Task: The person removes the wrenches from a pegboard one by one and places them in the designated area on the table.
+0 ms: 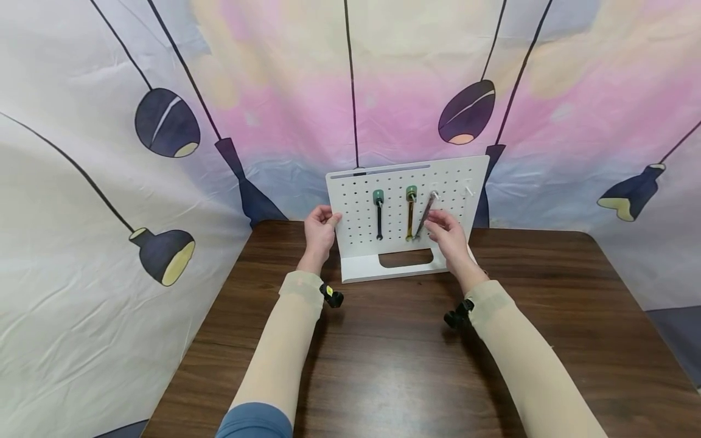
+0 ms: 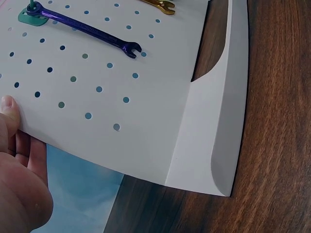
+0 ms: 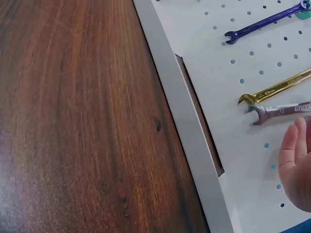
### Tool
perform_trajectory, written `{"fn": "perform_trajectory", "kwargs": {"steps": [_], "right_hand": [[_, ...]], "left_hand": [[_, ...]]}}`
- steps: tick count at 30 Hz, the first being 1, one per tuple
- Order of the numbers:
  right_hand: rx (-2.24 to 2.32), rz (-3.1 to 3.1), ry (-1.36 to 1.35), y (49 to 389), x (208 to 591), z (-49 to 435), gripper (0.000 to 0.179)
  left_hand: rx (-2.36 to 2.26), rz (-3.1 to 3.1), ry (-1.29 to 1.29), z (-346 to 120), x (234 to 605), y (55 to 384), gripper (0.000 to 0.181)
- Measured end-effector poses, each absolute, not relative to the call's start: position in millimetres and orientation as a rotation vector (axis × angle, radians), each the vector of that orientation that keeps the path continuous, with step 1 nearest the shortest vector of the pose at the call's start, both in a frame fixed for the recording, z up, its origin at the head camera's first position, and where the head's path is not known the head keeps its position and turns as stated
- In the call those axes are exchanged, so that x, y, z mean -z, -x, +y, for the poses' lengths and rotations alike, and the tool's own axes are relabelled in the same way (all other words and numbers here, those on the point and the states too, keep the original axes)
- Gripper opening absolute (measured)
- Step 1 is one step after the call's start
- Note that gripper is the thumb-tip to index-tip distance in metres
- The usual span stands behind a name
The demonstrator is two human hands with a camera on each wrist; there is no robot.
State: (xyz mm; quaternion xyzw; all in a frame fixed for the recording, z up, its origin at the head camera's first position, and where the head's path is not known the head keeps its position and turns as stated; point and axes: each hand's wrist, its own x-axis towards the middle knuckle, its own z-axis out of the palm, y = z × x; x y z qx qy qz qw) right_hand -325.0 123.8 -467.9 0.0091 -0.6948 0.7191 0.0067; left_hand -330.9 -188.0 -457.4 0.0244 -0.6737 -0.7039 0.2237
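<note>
A white pegboard [image 1: 358,225] stands on the table, its left edge gripped by my left hand [image 1: 320,234], thumb in front and fingers behind. Three wrenches hang on it: a dark blue-purple wrench [image 1: 379,220], a gold wrench [image 1: 410,218] and a silver wrench [image 1: 425,216]. The silver one hangs at a slant, its lower end beside the gold one's and slightly blurred in the right wrist view. My right hand [image 1: 450,240] is just right of the silver wrench, fingers [image 3: 290,145] loosely extended; whether the fingertips touch it is unclear.
Green holders [image 1: 378,196] support the blue-purple and gold wrenches. A clear peg [image 1: 468,190] sticks out at the board's upper right. The board's base has a long cutout. Behind the brown wooden table [image 1: 394,353] hangs a lamp-patterned cloth [image 1: 306,91].
</note>
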Motion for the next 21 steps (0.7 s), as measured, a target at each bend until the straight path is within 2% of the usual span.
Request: {"fn": "perform_trajectory", "kwargs": {"steps": [11,19,21], "right_hand": [[-2.333,-2.105,-0.035,321.9,470.2,121.4,0.047],[-2.356,-2.085,-0.061,315.4,479.7,122.9,0.024],[-2.344,-2.094,-0.063,313.3,481.3,124.1,0.023]], "left_hand": [[1.949,-1.859,-0.077,-188.6,455.4,329.7,0.013],[1.954,-1.864,-0.082,-188.6,458.1,330.1,0.011],[1.953,-1.864,-0.082,-189.0,458.7,331.0,0.01]]}}
